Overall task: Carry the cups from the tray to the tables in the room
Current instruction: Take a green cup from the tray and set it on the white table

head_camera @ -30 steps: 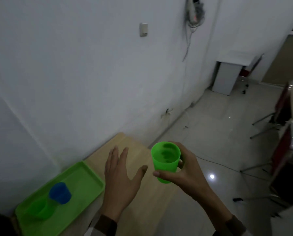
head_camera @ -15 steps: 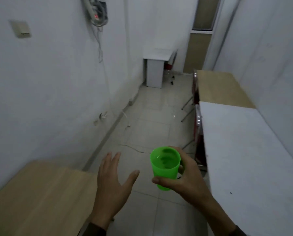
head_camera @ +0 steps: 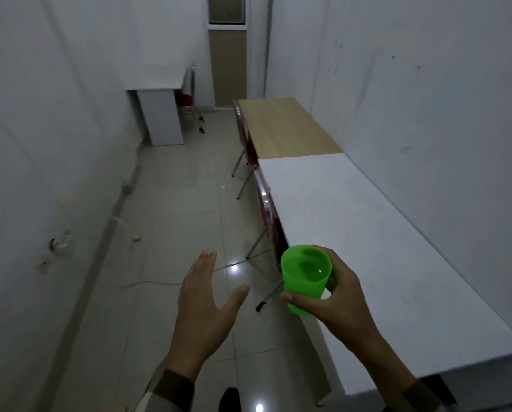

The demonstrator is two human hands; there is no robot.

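One translucent green plastic cup [head_camera: 305, 278], upright, clasped in right hand [head_camera: 335, 295] just over near edge of long white table [head_camera: 382, 263]; left hand [head_camera: 202, 307] beside that table, spread wide, holding nothing.

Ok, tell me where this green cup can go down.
The white table beside the right hand is bare from the wall to its chair-side edge. The wooden table beyond is bare too. Nothing looks crowded.
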